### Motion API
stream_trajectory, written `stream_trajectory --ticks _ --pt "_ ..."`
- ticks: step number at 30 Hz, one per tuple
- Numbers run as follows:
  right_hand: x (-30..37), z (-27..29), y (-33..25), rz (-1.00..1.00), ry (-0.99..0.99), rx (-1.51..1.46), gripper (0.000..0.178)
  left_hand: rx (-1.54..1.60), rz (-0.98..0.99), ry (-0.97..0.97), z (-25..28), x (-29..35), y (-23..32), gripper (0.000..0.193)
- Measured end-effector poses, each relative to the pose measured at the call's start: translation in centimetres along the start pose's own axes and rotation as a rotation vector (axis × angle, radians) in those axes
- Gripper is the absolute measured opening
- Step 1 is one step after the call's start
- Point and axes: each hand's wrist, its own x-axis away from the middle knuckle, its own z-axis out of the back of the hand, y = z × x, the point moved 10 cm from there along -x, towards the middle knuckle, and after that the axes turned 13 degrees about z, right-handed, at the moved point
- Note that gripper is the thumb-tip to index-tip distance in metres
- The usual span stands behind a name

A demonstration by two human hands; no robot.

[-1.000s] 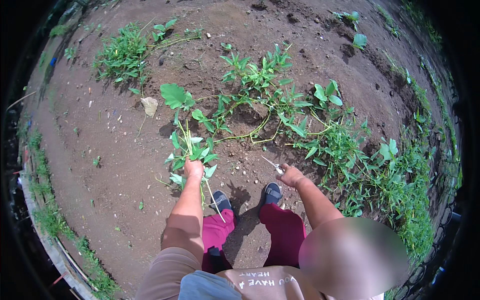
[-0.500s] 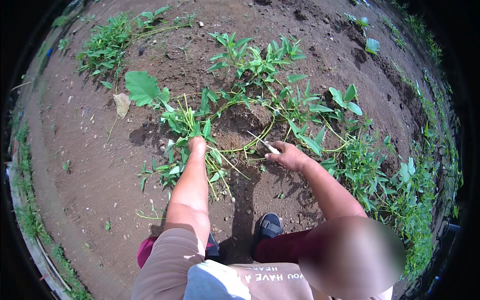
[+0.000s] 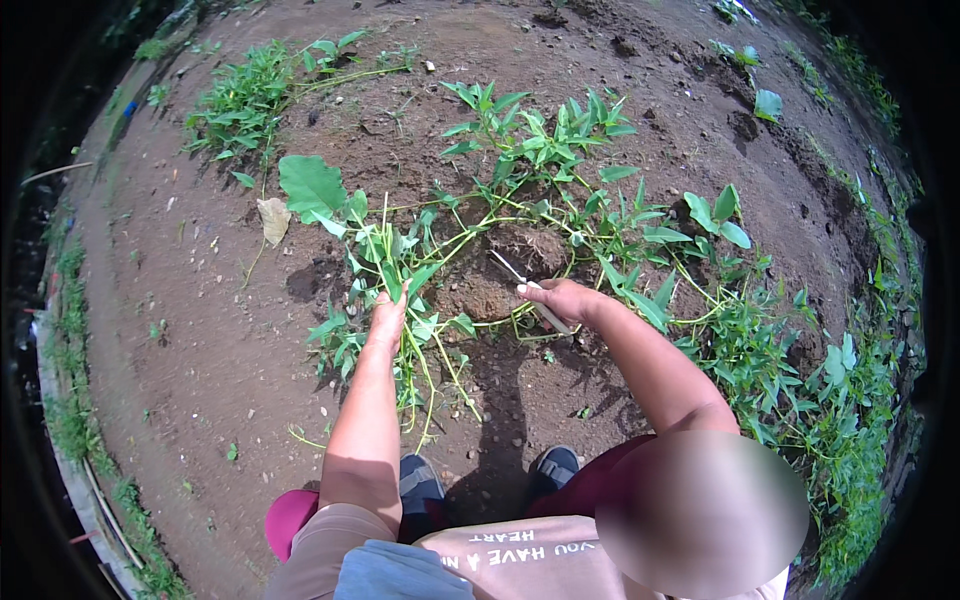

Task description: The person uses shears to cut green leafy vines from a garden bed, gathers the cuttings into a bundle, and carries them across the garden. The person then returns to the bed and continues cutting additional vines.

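My left hand (image 3: 388,315) is closed round a bunch of long, leafy green stems (image 3: 384,250). Their cut-looking ends hang toward my feet, and leaves fan out above and beside the fist. In my right hand (image 3: 565,300) is a small knife (image 3: 509,266) with a thin blade and a pale handle. The blade points up and left, over a clump of dark soil and roots (image 3: 530,248), and appears apart from the bunch. Trailing vine stems (image 3: 468,236) run between the bunch and the leafy plant (image 3: 545,145) beyond it.
Bare brown soil (image 3: 220,330) surrounds the plants. A large broad leaf (image 3: 311,185) and a dry tan leaf (image 3: 273,220) lie left of the bunch. Denser greenery (image 3: 750,340) spreads at the right, with another green clump (image 3: 240,105) far left. My sandalled feet (image 3: 555,467) are close below.
The view has shifted a little. Against the ground, my left hand has moved left and nearer to me with the stems. My right hand has moved left with the knife, whose handle shows more.
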Motion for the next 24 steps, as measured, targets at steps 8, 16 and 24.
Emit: stream_trajectory --ticks 8,16,24 --pt "-5.1 1.2 -3.0 0.015 0.075 0.072 0.079 -0.247 0.098 0.055 -0.1 0.9 1.7 0.056" --pt "-6.6 2.5 -4.8 0.032 0.172 0.229 0.077 -0.192 0.064 0.039 -1.6 2.4 0.7 0.044" --pt "-6.0 3.4 -4.8 0.048 0.238 0.366 0.075 -0.207 0.162 0.069 1.2 3.0 -1.2 0.06"
